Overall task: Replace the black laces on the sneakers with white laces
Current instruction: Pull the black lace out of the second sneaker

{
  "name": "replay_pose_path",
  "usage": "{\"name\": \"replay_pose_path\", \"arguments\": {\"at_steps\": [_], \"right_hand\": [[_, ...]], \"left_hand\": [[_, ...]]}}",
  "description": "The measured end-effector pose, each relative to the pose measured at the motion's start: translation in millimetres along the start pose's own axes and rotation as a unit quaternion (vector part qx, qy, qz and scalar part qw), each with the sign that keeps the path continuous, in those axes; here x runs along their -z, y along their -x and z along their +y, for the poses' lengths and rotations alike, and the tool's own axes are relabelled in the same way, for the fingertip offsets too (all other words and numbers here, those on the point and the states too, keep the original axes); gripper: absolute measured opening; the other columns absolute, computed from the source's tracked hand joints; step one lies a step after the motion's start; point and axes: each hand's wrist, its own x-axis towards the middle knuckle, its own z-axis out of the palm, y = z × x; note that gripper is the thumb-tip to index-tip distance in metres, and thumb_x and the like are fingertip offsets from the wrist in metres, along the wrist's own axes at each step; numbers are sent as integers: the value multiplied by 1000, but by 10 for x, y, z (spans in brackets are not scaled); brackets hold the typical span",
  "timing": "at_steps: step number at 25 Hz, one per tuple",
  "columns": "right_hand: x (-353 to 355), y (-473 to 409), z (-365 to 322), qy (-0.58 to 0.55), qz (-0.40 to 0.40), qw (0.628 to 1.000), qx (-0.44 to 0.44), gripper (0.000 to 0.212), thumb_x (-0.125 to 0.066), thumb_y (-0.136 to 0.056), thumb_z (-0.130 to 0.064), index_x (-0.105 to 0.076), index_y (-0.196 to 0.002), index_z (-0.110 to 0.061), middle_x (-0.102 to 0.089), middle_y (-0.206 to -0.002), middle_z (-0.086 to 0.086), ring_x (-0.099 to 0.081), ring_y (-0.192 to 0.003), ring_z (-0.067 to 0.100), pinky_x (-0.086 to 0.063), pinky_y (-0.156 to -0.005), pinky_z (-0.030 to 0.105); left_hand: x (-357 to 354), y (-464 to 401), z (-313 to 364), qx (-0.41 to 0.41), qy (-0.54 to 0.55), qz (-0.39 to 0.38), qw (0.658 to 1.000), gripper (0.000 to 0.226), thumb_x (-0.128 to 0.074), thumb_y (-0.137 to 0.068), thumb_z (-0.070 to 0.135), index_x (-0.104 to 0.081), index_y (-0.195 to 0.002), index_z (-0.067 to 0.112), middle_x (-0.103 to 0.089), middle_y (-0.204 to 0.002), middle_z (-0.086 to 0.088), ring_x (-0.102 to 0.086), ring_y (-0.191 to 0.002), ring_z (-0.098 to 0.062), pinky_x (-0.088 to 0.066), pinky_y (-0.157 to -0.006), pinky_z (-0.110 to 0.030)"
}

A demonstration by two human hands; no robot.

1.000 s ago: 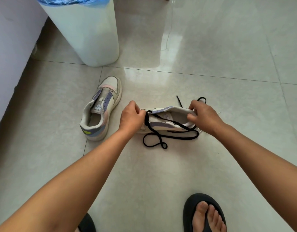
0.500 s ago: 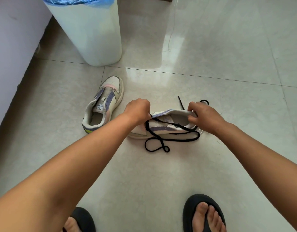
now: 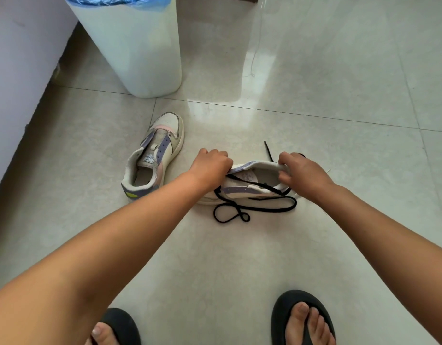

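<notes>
Gripping the shoe (image 3: 242, 185) collar at three o'clock with the right hand (image 3: 307, 174), left hand (image 3: 211, 168) curling over the front, possibly pinching the black lace (image 3: 254, 207), risking snagging an eyelet and tipping everything.

A single wide-angle head camera looks steeply down and forward from standing height onto the glossy pale tiled floor (image 3: 314, 245). Both bare forearms reach in from the near edge toward mid-frame; black rubber sandals (image 3: 289, 312) mark the near edge, a tall white plastic bin (image 3: 140, 53) the far left. No second view overlaps.
</notes>
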Motion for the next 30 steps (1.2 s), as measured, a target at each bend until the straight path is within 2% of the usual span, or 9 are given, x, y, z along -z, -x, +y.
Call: {"name": "replay_pose_path", "arguments": {"at_steps": [4, 8, 13, 18, 20, 22, 24, 26, 30], "right_hand": [[14, 18, 31, -1, -9, 1000, -1, 16, -50, -91, -16, -50, -104, -7, -53, -96, 11, -51, -84, 31, -44, -70, 39], [25, 46, 90, -10, -9, 1000, -21, 13, -51, -90, -16, -49, -99, -7, -53, -91, 12, -51, -79, 31, -40, -66, 36], [25, 14, 22, 23, 5, 1000, 12, 17, -49, -91, -16, -51, -104, -5, -54, -96, 14, -52, -81, 33, -43, -67, 39], [1, 5, 10, 37, 0, 999, 24, 17, -48, -91, -14, -50, -106, -5, -52, -96, 13, -49, -80, 31, -39, -64, 36], [5, 21, 72, 41, -8, 999, 15, 15, -48, -91, -14, -49, -104, -6, -52, -95, 12, -48, -77, 30, -38, -62, 35], [19, 34, 151, 30, -3, 1000, -8, 15, -48, -91, -15, -49, -104, -6, -53, -95, 12, -51, -78, 31, -40, -64, 36], [10, 48, 186, 21, 5, 999, -24, 15, -48, -91, -16, -49, -103, -6, -53, -94, 13, -51, -78, 32, -40, -63, 36], [-15, 47, 167, 29, 11, 999, -22, 14, -48, -91, -16, -49, -102, -6, -53, -92, 13, -49, -77, 31, -37, -60, 35], [-25, -15, 94, 35, 33, 999, 5, 15, -48, -91, -14, -51, -103, -6, -46, -88, 8, -44, -75, 27, -33, -59, 31]], "left_hand": [[123, 21, -101, 4, -72, 19, 997, 33, -43, -87, -3, -53, -116, 10, -53, -116, -9, -56, -103, -28, -35, -85, -36], [142, 109, -319, 261, 6, 16, 965, 34, -44, -88, -1, -47, -122, 1, -47, -123, -16, -50, -114, -33, -40, -91, -45], [23, 42, -155, 11, 19, -7, 1000, 42, -45, -91, 5, -48, -131, 17, -47, -127, -7, -47, -113, -27, -36, -88, -38], [105, 57, -115, -38, -93, -60, 993, 26, -45, -90, 5, -53, -113, 11, -57, -114, -7, -58, -98, -28, -39, -77, -33], [218, 72, -201, 48, -80, 1, 996, 28, -43, -89, 2, -48, -116, 4, -54, -115, -13, -58, -101, -32, -40, -77, -37], [417, 60, -424, 218, -9, 47, 975, 28, -43, -89, 1, -49, -116, -2, -52, -118, -20, -56, -105, -39, -43, -80, -40], [525, 56, -486, 278, 2, -30, 960, 28, -45, -87, 0, -54, -114, -2, -55, -120, -21, -55, -109, -39, -44, -81, -38], [481, 85, -281, 202, -5, -86, 976, 32, -47, -88, 3, -53, -120, 2, -52, -124, -17, -53, -114, -34, -44, -87, -40], [200, 5, 28, -44, -42, -47, 997, 35, -43, -92, 5, -53, -124, 15, -50, -124, -6, -48, -113, -26, -36, -83, -35]]}}
